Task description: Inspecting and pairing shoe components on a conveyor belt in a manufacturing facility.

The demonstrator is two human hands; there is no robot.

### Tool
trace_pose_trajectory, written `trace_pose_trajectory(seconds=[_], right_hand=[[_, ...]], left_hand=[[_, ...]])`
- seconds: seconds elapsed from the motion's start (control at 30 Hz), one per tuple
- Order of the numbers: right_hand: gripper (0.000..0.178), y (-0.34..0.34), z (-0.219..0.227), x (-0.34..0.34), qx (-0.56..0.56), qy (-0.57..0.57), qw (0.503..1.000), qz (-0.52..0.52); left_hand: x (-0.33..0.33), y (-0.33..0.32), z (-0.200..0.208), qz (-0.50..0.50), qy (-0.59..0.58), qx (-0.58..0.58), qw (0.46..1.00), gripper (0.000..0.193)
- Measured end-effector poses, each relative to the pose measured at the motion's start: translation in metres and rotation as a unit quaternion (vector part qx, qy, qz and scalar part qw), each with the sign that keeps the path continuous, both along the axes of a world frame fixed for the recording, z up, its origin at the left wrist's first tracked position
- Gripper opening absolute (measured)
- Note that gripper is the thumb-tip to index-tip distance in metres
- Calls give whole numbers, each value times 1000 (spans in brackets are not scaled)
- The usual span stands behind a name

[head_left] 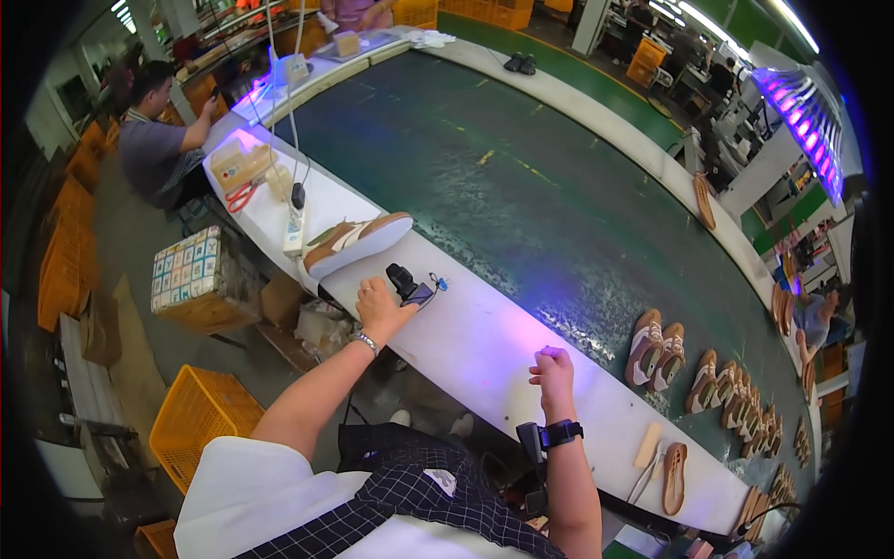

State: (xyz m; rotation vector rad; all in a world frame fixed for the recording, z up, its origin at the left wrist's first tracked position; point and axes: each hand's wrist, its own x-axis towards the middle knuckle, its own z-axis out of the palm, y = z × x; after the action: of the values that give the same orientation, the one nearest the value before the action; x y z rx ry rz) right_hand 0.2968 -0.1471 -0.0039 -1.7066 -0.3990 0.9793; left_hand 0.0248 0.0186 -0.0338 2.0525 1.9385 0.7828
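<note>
Shoe (pixel 349 242) lies on its side on the white surface (pixel 470 331), left of centre in the frame. Just below it, the left hand (pixel 380 309) is at a black device (pixel 404 282); whether pinching it, I cannot tell. Right of centre, the right hand (pixel 555 374) is curled, its grip unclear.

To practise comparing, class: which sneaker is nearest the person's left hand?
The lone sneaker on the white ledge, beyond the left hand; the other sneakers stand on the green belt.
</note>
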Motion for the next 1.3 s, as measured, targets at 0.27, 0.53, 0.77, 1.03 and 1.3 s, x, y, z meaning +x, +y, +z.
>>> trace_pose_trajectory(seconds=[0.27, 0.53, 0.77, 1.03, 1.3], right_hand=[[15, 35, 1, -43, -35, 31, 984, 175], [31, 35, 22, -62, -48, 25, 970, 235], [72, 21, 69, -53, 139, -100, 931, 323], [76, -9, 73, -70, 87, 22, 938, 336], [14, -28, 148, -98, 91, -326, 843, 417]], left_hand=[[-12, -4, -34, -106, -58, -128, 984, 35], [17, -57, 36, -171, -496, -321, 788, 10], [36, -81, 78, -279, -478, -332, 764, 13], [55, -81, 76, -347, -440, -138, 817, 19], [65, -97, 73, -285, -537, -127, 784, 31]])
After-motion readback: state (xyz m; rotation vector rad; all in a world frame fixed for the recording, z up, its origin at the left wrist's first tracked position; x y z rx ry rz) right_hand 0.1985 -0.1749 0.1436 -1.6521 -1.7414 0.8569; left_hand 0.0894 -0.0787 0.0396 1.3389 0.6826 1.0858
